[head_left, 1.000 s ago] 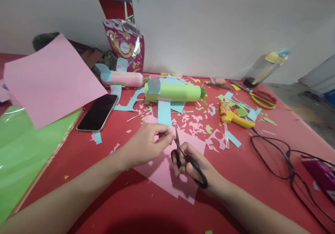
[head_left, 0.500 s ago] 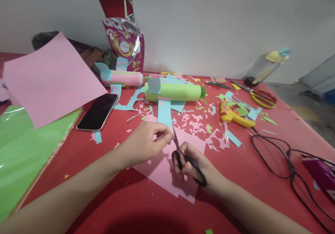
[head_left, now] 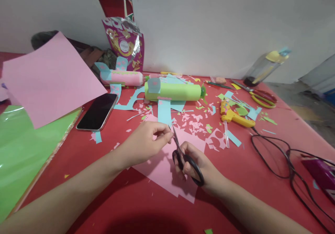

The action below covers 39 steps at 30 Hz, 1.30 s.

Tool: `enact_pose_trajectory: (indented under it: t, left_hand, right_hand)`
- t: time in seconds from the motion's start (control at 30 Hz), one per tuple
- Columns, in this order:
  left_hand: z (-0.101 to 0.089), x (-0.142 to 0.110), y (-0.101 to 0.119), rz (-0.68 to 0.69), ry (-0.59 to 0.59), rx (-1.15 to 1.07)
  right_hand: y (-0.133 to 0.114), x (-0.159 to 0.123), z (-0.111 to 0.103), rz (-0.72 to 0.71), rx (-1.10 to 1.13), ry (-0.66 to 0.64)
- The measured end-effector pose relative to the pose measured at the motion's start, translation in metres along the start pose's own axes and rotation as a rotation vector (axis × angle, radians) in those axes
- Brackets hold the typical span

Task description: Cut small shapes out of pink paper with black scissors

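My right hand (head_left: 192,160) grips black-handled scissors (head_left: 195,169), its fingers in the loops and the blades pointing up and away. Beside the blades, my left hand (head_left: 150,139) is closed in a pinch; whatever lies between its fingertips is too small to make out. Under both hands rests a pink paper sheet (head_left: 159,178). Just beyond them lies a green paper-wrapped bottle (head_left: 180,92) with light-blue paper fins. A pink-wrapped bottle (head_left: 125,78) with blue fins is at its left. Pink paper scraps (head_left: 195,124) are scattered before the green bottle.
A phone (head_left: 98,112) and a large pink sheet (head_left: 54,80) are at left. On the right are a yellow glue gun (head_left: 235,117) with a looping black cable (head_left: 285,153), yellow-and-red scissors (head_left: 263,97) and a clear bottle (head_left: 265,68). A snack bag (head_left: 127,45) stands behind.
The scissor blades have opened slightly, and the handles have shifted a little in my right hand. My left hand stays almost where it was.
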<state>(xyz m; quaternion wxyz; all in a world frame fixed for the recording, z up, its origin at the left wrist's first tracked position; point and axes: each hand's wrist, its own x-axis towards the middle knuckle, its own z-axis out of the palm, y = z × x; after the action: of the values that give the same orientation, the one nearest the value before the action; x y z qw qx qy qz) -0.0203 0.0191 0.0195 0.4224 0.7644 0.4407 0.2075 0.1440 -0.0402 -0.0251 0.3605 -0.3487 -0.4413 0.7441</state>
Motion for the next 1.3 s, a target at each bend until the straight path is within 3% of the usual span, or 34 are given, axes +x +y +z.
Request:
enact_pose_trajectory:
  t: [0.67,1.3]
  left_hand:
    - [0.005,-0.001,0.002,-0.075,-0.027,-0.152]
    - [0.038,-0.008,0.006,-0.125,0.204,-0.492]
  right_hand:
    - [-0.002,0.000,0.001,-0.020,0.001,0.011]
    - [0.005,0.000,0.000,-0.070,0.062,0.003]
